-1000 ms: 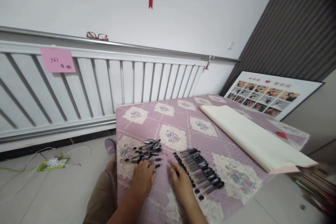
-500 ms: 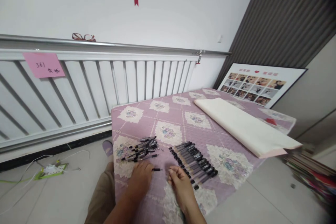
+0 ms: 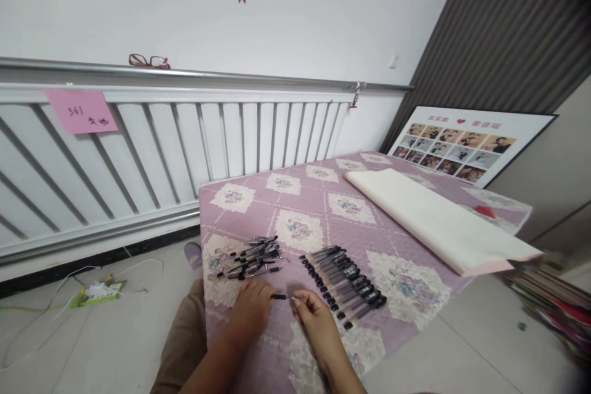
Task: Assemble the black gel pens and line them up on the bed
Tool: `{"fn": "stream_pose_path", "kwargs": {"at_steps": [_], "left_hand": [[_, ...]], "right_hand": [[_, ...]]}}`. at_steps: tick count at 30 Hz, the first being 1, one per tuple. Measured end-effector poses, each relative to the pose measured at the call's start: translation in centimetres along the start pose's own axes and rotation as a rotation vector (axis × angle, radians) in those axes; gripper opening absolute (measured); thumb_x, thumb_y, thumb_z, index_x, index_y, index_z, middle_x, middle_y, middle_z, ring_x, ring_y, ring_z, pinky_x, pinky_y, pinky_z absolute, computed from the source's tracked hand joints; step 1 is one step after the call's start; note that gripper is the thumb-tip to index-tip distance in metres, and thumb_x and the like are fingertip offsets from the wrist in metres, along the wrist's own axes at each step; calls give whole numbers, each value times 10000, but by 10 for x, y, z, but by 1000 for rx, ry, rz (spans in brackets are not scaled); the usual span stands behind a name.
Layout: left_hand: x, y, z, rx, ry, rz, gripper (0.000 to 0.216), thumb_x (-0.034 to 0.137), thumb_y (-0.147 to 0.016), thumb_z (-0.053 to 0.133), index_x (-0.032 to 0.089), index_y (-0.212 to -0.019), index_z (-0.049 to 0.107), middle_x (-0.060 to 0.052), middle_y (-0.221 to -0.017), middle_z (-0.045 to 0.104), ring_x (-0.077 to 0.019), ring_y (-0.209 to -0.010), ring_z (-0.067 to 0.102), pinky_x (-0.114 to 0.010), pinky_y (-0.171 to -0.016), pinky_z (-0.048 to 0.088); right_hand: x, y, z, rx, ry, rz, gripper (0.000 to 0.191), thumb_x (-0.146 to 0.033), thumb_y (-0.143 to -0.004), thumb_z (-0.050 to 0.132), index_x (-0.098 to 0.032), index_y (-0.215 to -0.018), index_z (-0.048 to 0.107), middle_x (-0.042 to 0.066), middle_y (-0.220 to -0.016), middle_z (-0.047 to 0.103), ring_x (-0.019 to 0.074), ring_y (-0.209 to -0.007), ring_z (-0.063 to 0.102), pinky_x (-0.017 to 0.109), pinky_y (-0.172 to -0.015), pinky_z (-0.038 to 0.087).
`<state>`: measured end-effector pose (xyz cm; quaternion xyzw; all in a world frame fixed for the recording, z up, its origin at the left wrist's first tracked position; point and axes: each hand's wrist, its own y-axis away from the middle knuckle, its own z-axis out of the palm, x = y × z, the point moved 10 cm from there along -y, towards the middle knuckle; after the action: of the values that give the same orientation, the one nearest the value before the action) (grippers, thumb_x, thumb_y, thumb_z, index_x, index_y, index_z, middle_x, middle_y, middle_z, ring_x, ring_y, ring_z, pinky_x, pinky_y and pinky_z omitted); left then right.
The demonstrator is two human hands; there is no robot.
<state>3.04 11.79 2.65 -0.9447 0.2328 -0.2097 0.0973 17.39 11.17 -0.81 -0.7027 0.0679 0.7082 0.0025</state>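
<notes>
Both my hands rest on a purple quilted table cover (image 3: 318,200) near its front edge. My left hand (image 3: 252,311) and my right hand (image 3: 314,320) pinch the two ends of one black pen (image 3: 279,297) held between them. Just beyond the left hand lies a loose heap of black pens (image 3: 252,255). To the right of my right hand a tidy row of black pens (image 3: 344,283) lies side by side.
A folded cream sheet (image 3: 438,221) lies across the table's right half. A white radiator (image 3: 184,141) with a pink note (image 3: 80,111) and glasses (image 3: 148,61) stands behind. A photo board (image 3: 466,144) leans at right; cables and a green power strip (image 3: 95,292) lie on the floor.
My right hand has drawn in from the pen row toward the left hand, and both now pinch one pen between them. The camera view shifted slightly.
</notes>
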Motion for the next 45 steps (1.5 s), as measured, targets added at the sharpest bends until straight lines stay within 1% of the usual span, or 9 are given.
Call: {"fn": "stream_pose_path", "kwargs": {"at_steps": [3,8,12,17,21,25,30,37,45], "left_hand": [[1,0,1,-36,1,-7,183,182,-905,416,226,-952,587,-14,-932,617,-194,-971,529,-370,-937,351],[2,0,2,-78,-10,10,196,180,-918,406,235,-1002,574,-5,-973,607,-184,-983,514,-376,-973,330],[1,-1,6,-83,8,26,206,186,-928,387,227,-986,580,-15,-959,602,-188,-961,511,-387,-973,332],[-1,-1,12,-86,4,54,226,176,-925,400,246,-1034,586,-9,-962,597,-185,-959,499,-412,-1006,294],[3,-1,10,-78,0,87,231,193,-935,396,243,-1048,591,-18,-955,593,-190,-951,491,-410,-996,294],[4,-1,8,-76,8,93,214,201,-932,415,256,-1041,591,-5,-947,594,-184,-944,487,-399,-990,293],[5,-1,6,-71,-2,100,215,203,-934,413,251,-1036,597,-8,-946,596,-184,-937,488,-412,-1007,268],[5,-2,5,-85,-7,94,207,227,-932,426,245,-1028,609,-14,-936,597,-188,-924,488,-394,-979,294],[7,0,0,-37,-22,120,228,202,-943,404,241,-1028,612,-15,-935,609,-180,-916,495,-387,-965,302]], "right_hand": [[2,0,-1,4,16,-5,171,-361,-711,636,-201,-773,638,-44,-593,530,118,-544,455,227,-539,356],[-1,0,4,-56,104,-58,168,-352,-734,623,-196,-787,659,-9,-676,599,140,-619,511,235,-583,388],[-2,0,5,-66,147,-77,172,-357,-740,615,-194,-780,656,9,-716,628,159,-664,547,249,-617,416],[-5,1,5,-61,198,-91,180,-365,-739,607,-197,-780,656,16,-727,644,176,-695,575,263,-651,439],[-13,2,5,-33,223,-117,203,-390,-724,615,-196,-770,655,28,-730,661,192,-712,593,274,-668,451],[-12,2,8,-46,212,-119,203,-388,-724,613,-196,-779,651,24,-730,660,187,-705,592,271,-663,451],[-4,0,4,-29,195,-102,241,-367,-700,636,-195,-869,641,-14,-660,604,158,-621,548,250,-598,429],[-12,4,9,-77,268,-108,203,-382,-732,591,-198,-794,648,9,-704,639,175,-670,574,258,-637,442],[-27,5,16,-69,485,-214,222,-380,-790,520,-201,-721,632,16,-675,643,183,-664,584,262,-640,436]]}}
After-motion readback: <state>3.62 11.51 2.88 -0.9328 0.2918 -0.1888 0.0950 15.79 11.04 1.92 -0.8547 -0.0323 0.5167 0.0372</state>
